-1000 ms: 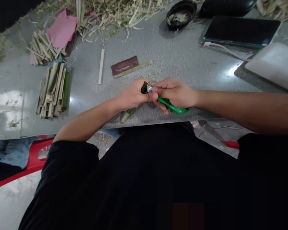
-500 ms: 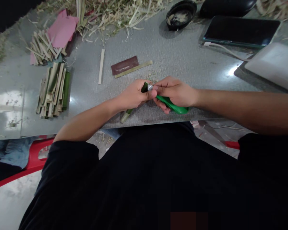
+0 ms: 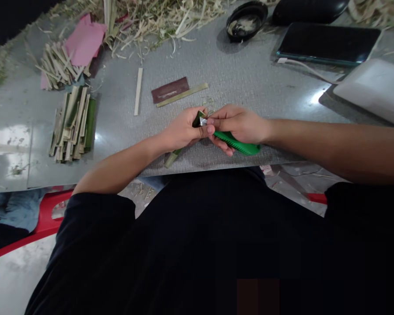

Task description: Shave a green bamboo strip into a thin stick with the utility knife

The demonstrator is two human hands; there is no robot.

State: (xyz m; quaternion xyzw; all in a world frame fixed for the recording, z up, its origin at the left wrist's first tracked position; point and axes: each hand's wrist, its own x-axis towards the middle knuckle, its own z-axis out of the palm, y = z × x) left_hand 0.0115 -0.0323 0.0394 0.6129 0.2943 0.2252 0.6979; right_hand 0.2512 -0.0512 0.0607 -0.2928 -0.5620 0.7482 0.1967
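My left hand is closed around a green bamboo strip, which slants from its lower end near the table edge up past my thumb. In my right hand is a green-handled utility knife, its metal tip against the strip's upper end. My left thumb presses beside the blade, close to my right fingertips. Just beyond the hands lie a thin bamboo slat and a brown rectangular piece, perhaps sandpaper. A paler slat lies farther left.
On the left are a stack of green bamboo pieces, a pile of thin sticks and pink paper. Shavings heap along the back. A black bowl, a phone and a white cable-linked block occupy the right.
The blade tip has shifted slightly left along the strip's upper end, and the knife's angle has changed a little. Both hands keep their grips and stay almost in place.
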